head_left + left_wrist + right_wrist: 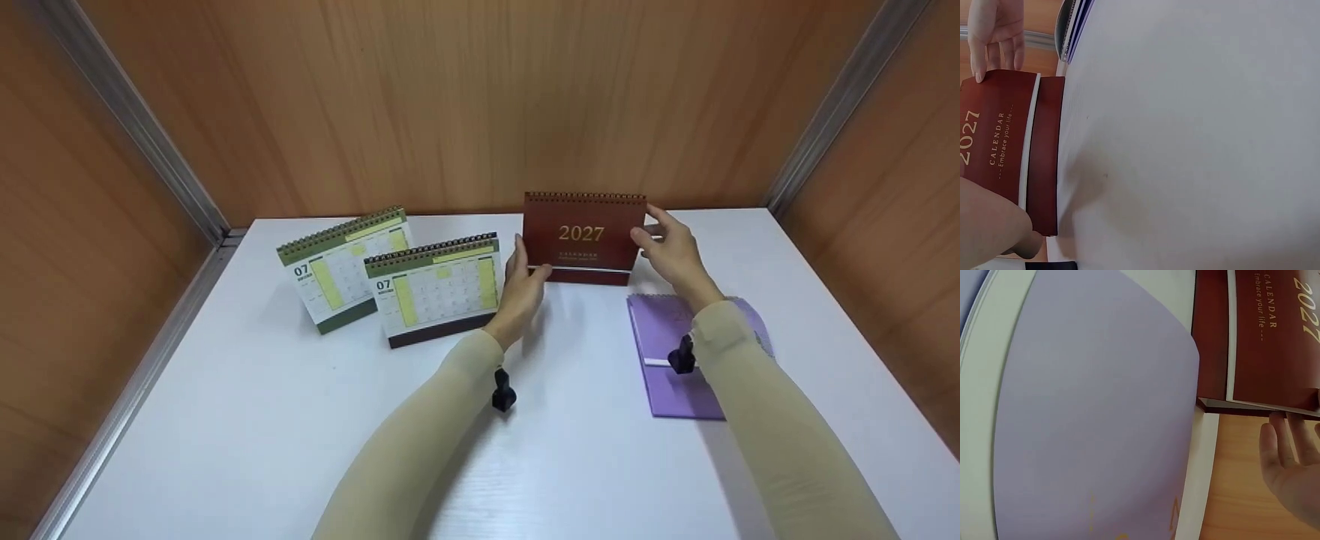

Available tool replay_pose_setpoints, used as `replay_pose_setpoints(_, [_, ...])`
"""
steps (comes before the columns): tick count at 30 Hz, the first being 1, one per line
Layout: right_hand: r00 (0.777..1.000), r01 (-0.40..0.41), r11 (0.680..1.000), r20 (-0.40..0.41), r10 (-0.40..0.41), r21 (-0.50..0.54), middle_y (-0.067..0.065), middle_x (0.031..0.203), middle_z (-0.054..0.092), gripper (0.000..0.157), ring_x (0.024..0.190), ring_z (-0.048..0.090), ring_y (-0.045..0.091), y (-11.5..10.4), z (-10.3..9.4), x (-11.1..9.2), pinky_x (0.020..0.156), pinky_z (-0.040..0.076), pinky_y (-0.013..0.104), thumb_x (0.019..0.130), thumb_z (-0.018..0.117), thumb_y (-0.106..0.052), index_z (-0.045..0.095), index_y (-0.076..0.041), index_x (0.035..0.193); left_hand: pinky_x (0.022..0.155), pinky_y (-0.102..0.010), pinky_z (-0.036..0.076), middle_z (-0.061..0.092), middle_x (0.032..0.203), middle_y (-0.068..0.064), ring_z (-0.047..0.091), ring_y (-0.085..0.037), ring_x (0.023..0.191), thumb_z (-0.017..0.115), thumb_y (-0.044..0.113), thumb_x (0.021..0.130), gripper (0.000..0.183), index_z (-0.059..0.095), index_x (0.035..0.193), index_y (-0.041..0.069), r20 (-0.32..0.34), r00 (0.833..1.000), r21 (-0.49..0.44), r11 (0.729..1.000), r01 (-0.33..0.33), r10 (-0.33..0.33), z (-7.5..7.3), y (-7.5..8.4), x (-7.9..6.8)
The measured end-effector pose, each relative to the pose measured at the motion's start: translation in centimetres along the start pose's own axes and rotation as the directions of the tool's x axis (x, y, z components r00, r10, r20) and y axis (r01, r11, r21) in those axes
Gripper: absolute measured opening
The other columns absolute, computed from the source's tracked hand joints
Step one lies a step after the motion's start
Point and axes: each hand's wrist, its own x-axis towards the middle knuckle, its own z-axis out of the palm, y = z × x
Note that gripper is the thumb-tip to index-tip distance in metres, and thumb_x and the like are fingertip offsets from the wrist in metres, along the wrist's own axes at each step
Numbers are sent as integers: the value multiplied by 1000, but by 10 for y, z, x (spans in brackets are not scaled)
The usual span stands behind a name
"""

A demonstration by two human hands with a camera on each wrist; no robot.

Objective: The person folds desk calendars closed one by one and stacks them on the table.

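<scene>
Desk calendar (576, 246), red 2027 wire-bound type, is upright at one o'clock of the white table (225, 420), long axis nine-to-three, left hand (519, 297) pinching its eight-o'clock corner, right hand (676, 255) its three-o'clock edge, neither nearer.

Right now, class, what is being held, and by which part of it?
The red 2027 calendar: the left hand holds its left edge, low down; the right hand holds its right edge.
</scene>
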Motion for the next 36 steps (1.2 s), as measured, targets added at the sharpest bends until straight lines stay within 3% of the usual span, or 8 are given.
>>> replay_pose_setpoints(7, [997, 25, 999, -68, -22, 34, 22, 128, 66, 60, 114, 70, 31, 3, 5, 0, 100, 59, 33, 109, 61, -15, 40, -15, 165, 133, -43, 15, 7, 178, 0, 6, -23, 165, 54, 27, 108, 83, 1, 172, 29, 17, 1000, -54, 998, 17, -16, -1, 2, 0])
replay_pose_setpoints(12, [990, 75, 996, -116, -80, -53, 20, 126, 68, 57, 105, 70, 24, 4, 4, -2, 92, 59, 20, 108, 64, -17, 45, -13, 162, 131, -41, 21, 9, 176, -2, 16, -23, 162, 56, 24, 107, 85, 2, 172, 28, 17, 1000, -80, 997, 11, -10, -1, 5, -4])
replay_pose_setpoints(19, [973, 104, 993, -202, -113, -56, 19, 118, 71, 54, 89, 66, 3, 1, -8, -6, 82, 57, 12, 106, 68, -15, 51, -11, 158, 131, -39, 21, 14, 172, -7, 21, -24, 160, 57, 20, 106, 85, 5, 172, 24, 40, 999, -85, 996, -29, 32, 5, 18, -12])
replay_pose_setpoints(26, [974, 144, 985, -160, -158, -93, 18, 120, 71, 57, 93, 65, 2, -18, -32, -16, 82, 55, 10, 105, 69, -21, 51, -12, 158, 129, -38, 25, 22, 167, -7, 26, -22, 156, 61, 18, 103, 88, 8, 173, 24, 53, 996, -83, 995, -61, 65, 2, 35, -29])
replay_pose_setpoints(36, [994, 101, 995, -32, -101, -12, -10, 101, 73, 63, 89, 70, -1, -35, -65, -48, 78, 61, 16, 104, 71, -15, 44, -1, 160, 122, -38, 35, 33, 145, -7, 41, -20, 139, 61, 13, 101, 84, 16, 172, 20, 181, 973, -119, 986, -121, 141, -13, 51, -73])
